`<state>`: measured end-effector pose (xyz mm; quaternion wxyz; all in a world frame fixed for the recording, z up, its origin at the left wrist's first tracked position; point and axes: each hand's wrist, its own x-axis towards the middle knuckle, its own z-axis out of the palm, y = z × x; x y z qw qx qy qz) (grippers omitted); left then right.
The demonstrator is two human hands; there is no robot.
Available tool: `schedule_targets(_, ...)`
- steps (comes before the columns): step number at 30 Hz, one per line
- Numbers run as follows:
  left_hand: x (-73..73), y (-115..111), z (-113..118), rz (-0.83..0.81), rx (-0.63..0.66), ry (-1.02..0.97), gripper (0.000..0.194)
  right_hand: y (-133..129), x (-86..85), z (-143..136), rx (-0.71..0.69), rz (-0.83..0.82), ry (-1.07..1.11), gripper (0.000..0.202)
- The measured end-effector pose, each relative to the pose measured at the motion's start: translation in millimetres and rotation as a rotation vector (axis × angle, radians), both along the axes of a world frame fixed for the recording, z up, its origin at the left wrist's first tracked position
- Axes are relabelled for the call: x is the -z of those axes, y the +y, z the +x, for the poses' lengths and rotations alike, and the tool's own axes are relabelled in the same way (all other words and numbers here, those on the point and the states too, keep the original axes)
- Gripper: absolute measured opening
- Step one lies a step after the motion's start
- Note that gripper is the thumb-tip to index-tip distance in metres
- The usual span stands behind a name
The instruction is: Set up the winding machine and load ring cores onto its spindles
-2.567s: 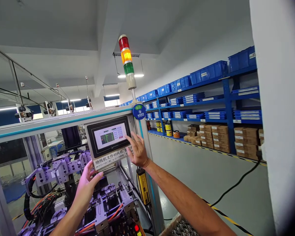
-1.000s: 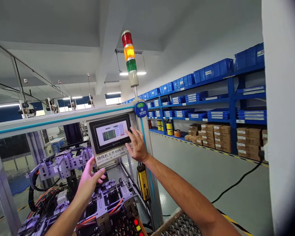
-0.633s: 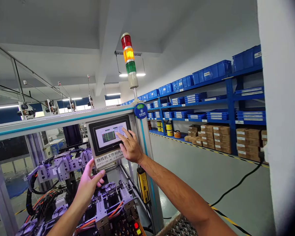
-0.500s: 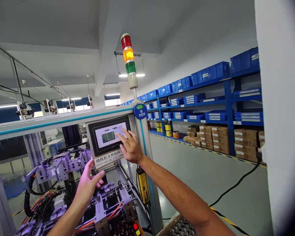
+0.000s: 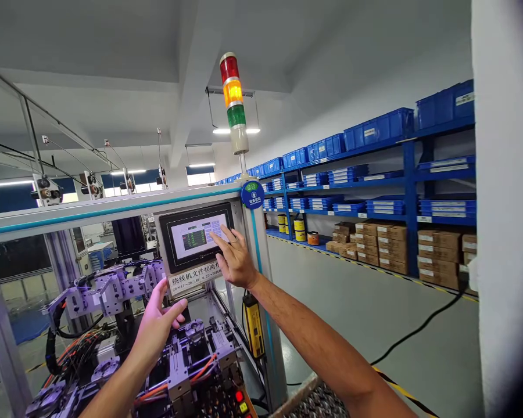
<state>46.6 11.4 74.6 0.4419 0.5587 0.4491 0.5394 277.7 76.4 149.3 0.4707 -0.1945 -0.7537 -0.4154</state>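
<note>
A touchscreen panel [image 5: 187,239] in a black frame is mounted on the machine's aluminium frame, showing a green-lettered table and buttons. My right hand [image 5: 239,264] is over its right side, fingers stretched out at the on-screen buttons; whether a fingertip presses cannot be told. Below the screen runs a paper label [image 5: 192,280] with Chinese characters. At the label's lower left corner is my left hand [image 5: 157,325], fingers apart and holding nothing. Its index fingertip is at the label's edge. Under the hands lies the machine's mechanism [image 5: 196,337], with metal fixtures and orange tubes.
A signal tower [image 5: 234,98] with its amber lamp lit stands on the frame's corner. A yellow device [image 5: 255,331] hangs on the post, near red and yellow buttons [image 5: 239,397]. Blue shelving [image 5: 409,191] holds bins and cartons at right. A black cable [image 5: 414,337] crosses the floor.
The view has shifted slightly, so the panel appears a little further right. My right hand stays at the screen's buttons with its fingers slightly shifted, and my left hand keeps its place by the label.
</note>
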Motion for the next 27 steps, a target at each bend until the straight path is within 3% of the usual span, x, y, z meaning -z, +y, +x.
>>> schedule_targets(19,-2.6,-3.5,0.6,0.005,0.015,-0.026,0.08,-1.6,-0.6,-1.8,0.008,-0.002,-0.007,0.05)
schedule_targets(27,4.7,2.4,0.5,0.038,0.015,0.027,0.084,-2.2,-0.3,2.9,0.006,0.012,0.004,0.052)
